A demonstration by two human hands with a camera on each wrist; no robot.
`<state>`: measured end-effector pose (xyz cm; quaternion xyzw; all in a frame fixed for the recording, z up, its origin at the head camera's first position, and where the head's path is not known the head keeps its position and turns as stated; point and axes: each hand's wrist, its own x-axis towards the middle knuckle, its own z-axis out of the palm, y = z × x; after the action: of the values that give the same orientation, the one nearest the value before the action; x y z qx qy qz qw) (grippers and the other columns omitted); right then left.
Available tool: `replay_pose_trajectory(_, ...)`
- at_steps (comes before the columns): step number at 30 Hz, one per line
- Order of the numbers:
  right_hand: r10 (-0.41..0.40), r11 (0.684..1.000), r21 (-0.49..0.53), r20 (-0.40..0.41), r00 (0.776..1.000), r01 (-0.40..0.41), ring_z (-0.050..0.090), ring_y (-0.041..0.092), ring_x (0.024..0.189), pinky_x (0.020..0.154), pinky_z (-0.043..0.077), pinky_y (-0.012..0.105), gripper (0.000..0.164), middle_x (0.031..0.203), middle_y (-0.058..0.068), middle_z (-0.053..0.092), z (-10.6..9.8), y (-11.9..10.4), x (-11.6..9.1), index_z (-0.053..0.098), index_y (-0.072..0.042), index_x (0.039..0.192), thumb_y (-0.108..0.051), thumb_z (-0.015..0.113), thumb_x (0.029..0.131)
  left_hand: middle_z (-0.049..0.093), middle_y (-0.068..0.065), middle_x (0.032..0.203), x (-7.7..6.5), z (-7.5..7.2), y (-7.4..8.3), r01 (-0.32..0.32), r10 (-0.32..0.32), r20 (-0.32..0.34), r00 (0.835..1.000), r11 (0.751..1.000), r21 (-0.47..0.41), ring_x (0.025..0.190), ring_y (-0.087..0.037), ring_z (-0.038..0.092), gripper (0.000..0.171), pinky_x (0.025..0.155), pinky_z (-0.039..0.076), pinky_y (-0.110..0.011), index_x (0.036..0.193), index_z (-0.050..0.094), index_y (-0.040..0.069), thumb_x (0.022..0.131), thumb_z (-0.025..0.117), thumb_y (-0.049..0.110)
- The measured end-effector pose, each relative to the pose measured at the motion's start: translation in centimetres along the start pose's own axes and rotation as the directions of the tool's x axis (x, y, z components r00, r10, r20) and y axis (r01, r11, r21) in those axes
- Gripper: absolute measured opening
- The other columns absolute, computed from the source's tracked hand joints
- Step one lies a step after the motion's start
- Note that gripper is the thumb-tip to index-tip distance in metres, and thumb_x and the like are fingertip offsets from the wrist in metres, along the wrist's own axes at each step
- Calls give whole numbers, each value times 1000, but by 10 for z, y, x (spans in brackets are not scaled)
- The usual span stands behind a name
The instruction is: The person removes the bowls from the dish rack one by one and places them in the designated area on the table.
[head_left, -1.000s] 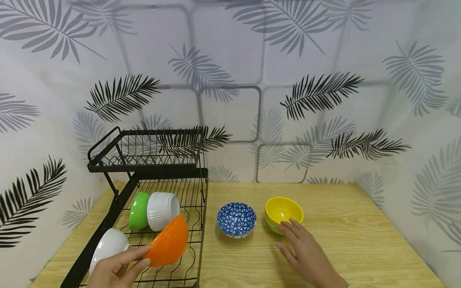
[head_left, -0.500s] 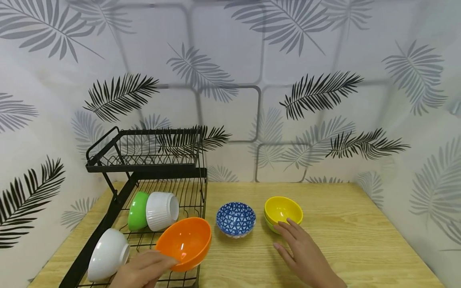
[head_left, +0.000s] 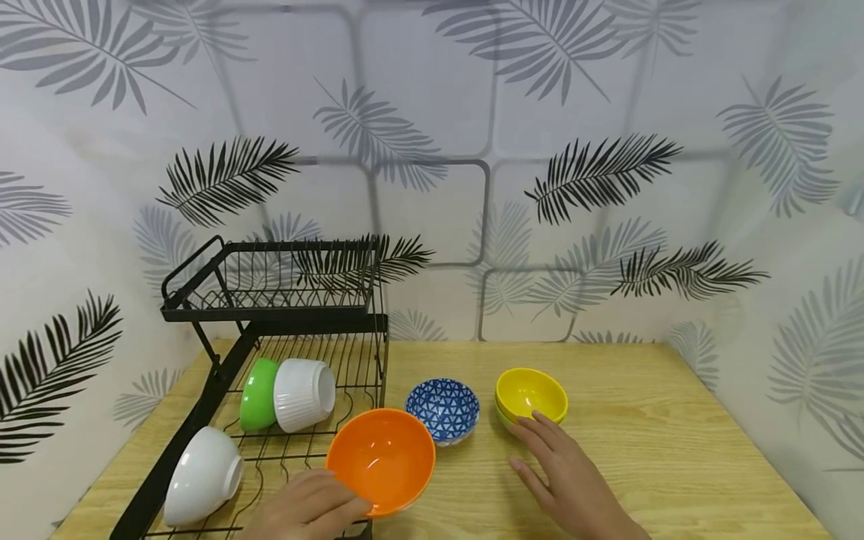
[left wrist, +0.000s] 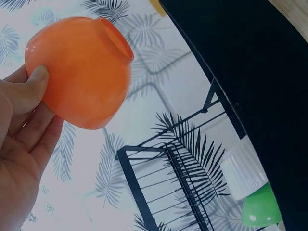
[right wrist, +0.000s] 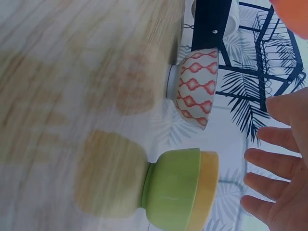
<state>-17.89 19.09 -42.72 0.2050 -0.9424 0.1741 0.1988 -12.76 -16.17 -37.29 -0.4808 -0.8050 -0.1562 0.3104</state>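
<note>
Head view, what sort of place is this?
Probably a kitchen corner, or one staged like it: there's a black dish rack, several bowls and a wood-grain tabletop.

Bright ltg, orange bowl (head_left: pixel 382 457) glare, tbl (right wrist: pixel 53 110) refl.

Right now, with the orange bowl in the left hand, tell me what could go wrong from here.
The left hand holds the glossy orange bowl by one side only, so it might tip or slip.
Lowered carelessly, it might knock the blue-and-white triangle-patterned bowl, which it partly overlaps in the head view.
The right hand is beside the yellow bowl nested in a light-green bowl; a stray nudge could shift both.
</note>
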Motion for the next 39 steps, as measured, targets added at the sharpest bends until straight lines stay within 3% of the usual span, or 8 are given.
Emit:
replay_pose_trajectory(7, 6, 1000, -25, 11, 1000, -6, 51, 25, 126, 100, 47, 45, 48, 135, 4, 55, -5, -6, -3, 58, -12, 132, -32, 68, 89, 68, 9, 98, 9, 7, 1, -64, 64, -27, 998, 998, 24, 89, -8, 61, 26, 87, 51, -25, 108, 70, 18, 94, 60, 38)
replay_pose_trajectory(14, -99, 995, -34, -91, 991, 97, 51, 24, 126, 97, 49, 44, 51, 136, 3, 55, -12, -13, -7, 57, -13, 133, -27, 73, 86, 68, 8, 100, 15, 14, 3, -87, 87, -48, 995, 996, 6, 92, -8, 61, 25, 90, 50, -24, 110, 69, 18, 96, 59, 36)
replay_pose_trajectory(18, -212, 977, -25, -157, 965, 210, 49, 22, 127, 103, 44, 31, 56, 140, 0, 50, -16, -20, -9, 53, -16, 137, -27, 73, 85, 68, 10, 100, 16, 18, 6, -59, 59, -25, 998, 998, 1, 92, -7, 61, 25, 89, 50, -23, 107, 71, 19, 94, 60, 38)
replay_pose_trajectory(23, -326, 941, 29, -181, 928, 336, 47, 22, 128, 113, 21, 13, 59, 145, 1, 45, -20, -27, -9, 45, -15, 142, -30, 68, 89, 68, 10, 99, 20, 23, 7, -67, 67, -12, 998, 998, 9, 92, -7, 61, 25, 90, 50, -25, 105, 71, 19, 92, 63, 39)
replay_pose_trajectory(33, -420, 898, 51, -197, 886, 437, 46, 22, 131, 113, 22, 15, 57, 145, 0, 45, -24, -43, -14, 46, -13, 142, -40, 60, 94, 69, 8, 96, 22, 36, 4, -160, 159, -25, 987, 987, -17, 90, -8, 63, 23, 89, 52, -26, 104, 69, 16, 96, 58, 35)
replay_pose_trajectory(39, -505, 850, 46, -208, 838, 524, 46, 22, 130, 113, 24, 17, 49, 137, 4, 54, -23, -47, -15, 53, -11, 136, -37, 59, 95, 68, 8, 96, 24, 47, 5, -202, 201, -54, 978, 979, -12, 90, -7, 62, 22, 90, 51, -25, 103, 69, 17, 98, 54, 32)
